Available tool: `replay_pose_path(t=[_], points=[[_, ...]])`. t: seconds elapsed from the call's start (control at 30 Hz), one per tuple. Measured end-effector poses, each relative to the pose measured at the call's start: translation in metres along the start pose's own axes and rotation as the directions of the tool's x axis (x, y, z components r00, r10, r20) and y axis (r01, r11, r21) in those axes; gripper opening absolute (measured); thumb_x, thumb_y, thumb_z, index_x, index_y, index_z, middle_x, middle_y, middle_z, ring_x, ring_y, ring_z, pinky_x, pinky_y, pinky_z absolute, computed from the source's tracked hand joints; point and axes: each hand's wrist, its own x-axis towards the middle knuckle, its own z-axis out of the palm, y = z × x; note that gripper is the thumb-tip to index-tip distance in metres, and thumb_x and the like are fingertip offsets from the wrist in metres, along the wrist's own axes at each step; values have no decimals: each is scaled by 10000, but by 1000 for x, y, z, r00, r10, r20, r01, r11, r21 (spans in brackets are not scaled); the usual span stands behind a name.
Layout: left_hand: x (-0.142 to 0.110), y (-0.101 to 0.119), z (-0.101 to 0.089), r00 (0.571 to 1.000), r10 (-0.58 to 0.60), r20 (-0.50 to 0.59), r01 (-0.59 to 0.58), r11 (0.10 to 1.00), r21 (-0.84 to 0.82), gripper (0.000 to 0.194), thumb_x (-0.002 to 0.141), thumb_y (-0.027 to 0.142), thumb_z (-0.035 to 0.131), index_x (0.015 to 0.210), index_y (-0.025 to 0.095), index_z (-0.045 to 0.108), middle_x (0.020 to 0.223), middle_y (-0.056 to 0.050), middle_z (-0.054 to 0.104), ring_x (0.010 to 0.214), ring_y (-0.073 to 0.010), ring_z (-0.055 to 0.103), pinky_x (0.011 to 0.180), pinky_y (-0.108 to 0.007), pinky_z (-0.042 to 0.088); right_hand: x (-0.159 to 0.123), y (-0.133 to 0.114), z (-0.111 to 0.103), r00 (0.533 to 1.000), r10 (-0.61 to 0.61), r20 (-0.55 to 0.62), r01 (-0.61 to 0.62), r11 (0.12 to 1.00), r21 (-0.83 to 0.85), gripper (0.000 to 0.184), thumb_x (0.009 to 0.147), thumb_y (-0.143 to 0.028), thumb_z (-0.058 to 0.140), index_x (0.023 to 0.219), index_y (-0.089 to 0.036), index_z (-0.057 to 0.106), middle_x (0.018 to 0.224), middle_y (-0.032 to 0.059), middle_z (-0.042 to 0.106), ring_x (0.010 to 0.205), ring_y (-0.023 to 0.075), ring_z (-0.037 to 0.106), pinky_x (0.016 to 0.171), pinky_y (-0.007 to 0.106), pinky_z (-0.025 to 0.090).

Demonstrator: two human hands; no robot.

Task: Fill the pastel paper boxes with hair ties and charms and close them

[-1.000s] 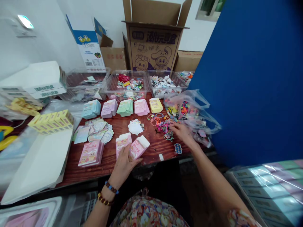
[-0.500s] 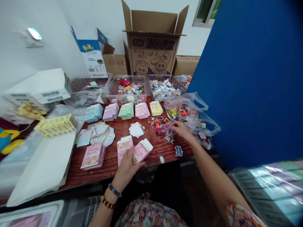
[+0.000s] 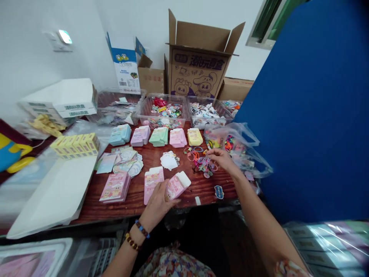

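Note:
My left hand [image 3: 158, 201] is closed around a small pink carton [image 3: 176, 185], whose white end flap stands up at the right. Beside it, partly under the hand, lies a flat pink carton [image 3: 153, 180]. Over the tangle of colourful elastic hair ties [image 3: 204, 164], my right hand [image 3: 224, 161] has thumb and fingers pinched together; what is between the fingertips is too small to make out. Left of the hair ties is a little pile of white-backed cutouts [image 3: 169, 161]. A stack of pink boxes [image 3: 114, 187] sits at the front left.
Blue [image 3: 120, 134], purple, green, pink and yellow folded cartons line the table's middle. Behind them stand clear bins [image 3: 161, 111] of small pieces and a large cardboard box [image 3: 196, 71]. A plastic bag [image 3: 230, 140] and blue panel [image 3: 300, 115] bound the right. Yellow boxes [image 3: 76, 146] stand left.
The camera view has turned slightly, moving the background to the right. My right hand remains pinched at the hair ties, whose tangle has shifted a little. My left hand still grips the pink carton.

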Motion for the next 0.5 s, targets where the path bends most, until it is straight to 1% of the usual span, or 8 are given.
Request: replay_pose_path(t=[0.1, 0.17, 0.23, 0.33, 0.37, 0.4, 0.43, 0.5], points=[[3, 3, -4, 991, 67, 114, -65, 998, -19, 693, 731, 318, 784, 1334, 229, 455, 1250, -100, 572, 1178, -293, 548, 1041, -482, 450, -3, -4, -1, 1000, 13, 16, -13, 999, 41, 257, 628, -351, 761, 815, -183, 705, 598, -29, 644, 439, 97, 523, 399, 207, 384], [8, 11, -4, 974, 124, 190, -116, 992, -54, 717, 715, 321, 802, 1341, 244, 460, 1287, -97, 554, 1216, -292, 528, 1067, -478, 436, -6, -7, -2, 999, 19, 34, -22, 996, 90, 237, 636, -330, 769, 817, -187, 716, 639, -28, 658, 442, 83, 517, 404, 202, 401], [14, 24, -1, 951, 181, 250, -162, 982, -97, 756, 693, 326, 822, 1352, 251, 459, 1364, -104, 499, 1287, -295, 480, 1116, -476, 399, -9, -11, -1, 998, 28, 53, -35, 989, 145, 218, 634, -305, 779, 810, -189, 721, 675, -26, 668, 449, 76, 519, 403, 196, 410], [25, 46, 13, 919, 248, 308, -208, 965, -158, 815, 643, 372, 856, 1350, 240, 473, 1503, -129, 329, 1362, -327, 410, 1156, -502, 354, -15, -15, 5, 995, 51, 88, -71, 970, 233, 207, 651, -284, 778, 828, -193, 722, 661, -31, 664, 452, 76, 532, 404, 192, 432], [28, 53, 18, 910, 262, 320, -212, 960, -185, 829, 631, 394, 861, 1348, 232, 476, 1530, -140, 268, 1359, -337, 414, 1159, -514, 348, -17, -15, 9, 993, 55, 103, -81, 962, 261, 206, 656, -278, 779, 836, -194, 722, 668, -29, 670, 463, 79, 548, 413, 190, 450], [30, 59, 24, 900, 270, 342, -205, 955, -214, 844, 617, 416, 867, 1343, 229, 480, 1539, -147, 227, 1323, -335, 455, 1154, -523, 354, -19, -16, 12, 991, 56, 120, -88, 954, 287, 206, 660, -272, 780, 841, -193, 721, 686, -25, 679, 481, 81, 569, 426, 188, 472], [33, 64, 29, 897, 275, 347, -197, 950, -243, 861, 603, 438, 873, 1340, 224, 482, 1540, -154, 202, 1303, -335, 475, 1154, -529, 354, -22, -16, 16, 989, 53, 138, -94, 945, 312, 205, 664, -268, 782, 845, -192, 721, 709, -21, 689, 503, 85, 593, 440, 186, 493], [37, 72, 38, 898, 279, 341, -186, 942, -279, 880, 584, 464, 879, 1331, 212, 487, 1528, -158, 187, 1336, -344, 432, 1169, -529, 331, -27, -15, 23, 979, 51, 195, -119, 929, 351, 213, 672, -268, 786, 858, -189, 721, 738, -9, 705, 550, 103, 643, 465, 189, 533]])
